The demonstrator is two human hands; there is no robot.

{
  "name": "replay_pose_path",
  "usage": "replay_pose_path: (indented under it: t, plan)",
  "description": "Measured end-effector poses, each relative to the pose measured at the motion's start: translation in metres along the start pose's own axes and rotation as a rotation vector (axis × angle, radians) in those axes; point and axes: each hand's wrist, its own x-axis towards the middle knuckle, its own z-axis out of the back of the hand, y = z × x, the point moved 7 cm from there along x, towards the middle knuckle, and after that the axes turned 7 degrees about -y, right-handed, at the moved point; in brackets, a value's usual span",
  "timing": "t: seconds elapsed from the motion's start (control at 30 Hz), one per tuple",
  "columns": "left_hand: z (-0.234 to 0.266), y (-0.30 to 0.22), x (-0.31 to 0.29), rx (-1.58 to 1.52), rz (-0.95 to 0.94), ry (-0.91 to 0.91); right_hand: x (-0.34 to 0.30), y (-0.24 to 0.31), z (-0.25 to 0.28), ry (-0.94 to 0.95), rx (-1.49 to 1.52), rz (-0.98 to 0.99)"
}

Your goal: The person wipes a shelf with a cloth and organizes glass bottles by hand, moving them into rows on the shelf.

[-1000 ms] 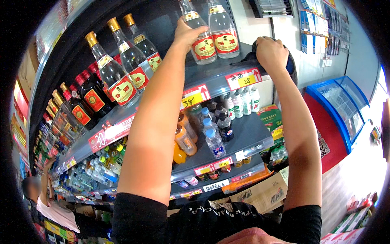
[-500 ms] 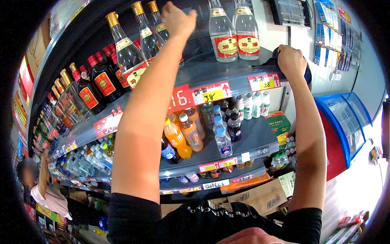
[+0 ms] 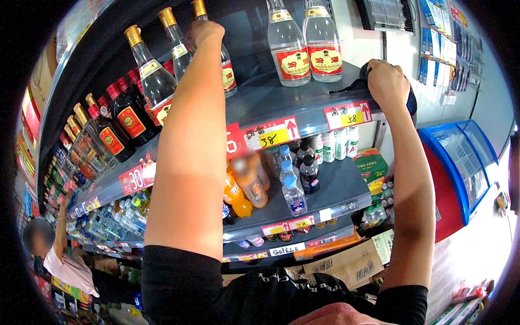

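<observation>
A person reaches up to a grey shop shelf (image 3: 254, 108) of drinks. The left hand (image 3: 208, 33) is at the neck of a clear glass bottle (image 3: 228, 76), standing on the shelf, its gold cap above the hand; the fingers are curled but mostly hidden, so I cannot tell how tightly they hold. The right hand's fingers (image 3: 389, 81) are closed over a dark cloth (image 3: 357, 86) at the shelf's right end. Two matching bottles (image 3: 292, 54) of clear liquid stand between the hands. Below are an orange drink bottle (image 3: 236, 196) and a blue-capped clear bottle (image 3: 294, 196).
</observation>
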Motion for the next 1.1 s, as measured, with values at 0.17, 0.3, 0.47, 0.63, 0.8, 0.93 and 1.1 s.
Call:
replay_pose_path:
  t: [0.17,0.3,0.47,0.63,0.8,0.93,1.1]
  plan:
    - [-0.008,-0.001,0.022,-0.164,-0.085,-0.204,-0.001,0.009,0.002,-0.014,0.067,0.029]
    - [-0.029,-0.025,0.028,-0.353,-0.061,-0.183,-0.001,0.004,-0.001,-0.004,0.055,0.03]
    - [-0.067,-0.052,0.03,-0.35,-0.124,-0.139,-0.002,0.006,0.003,-0.041,0.044,0.039]
    - [-0.082,-0.041,0.032,-0.49,-0.056,-0.063,-0.004,0.011,0.003,-0.061,0.082,0.043]
    - [-0.074,-0.062,0.012,-0.558,-0.154,-0.084,-0.003,0.0,0.001,-0.068,0.044,0.035]
    - [-0.082,-0.045,0.022,-0.724,-0.07,-0.002,-0.003,0.009,0.003,-0.049,0.055,0.038]
    - [-0.087,-0.053,0.017,-0.677,-0.106,-0.012,-0.001,0.003,-0.001,-0.028,0.031,0.013]
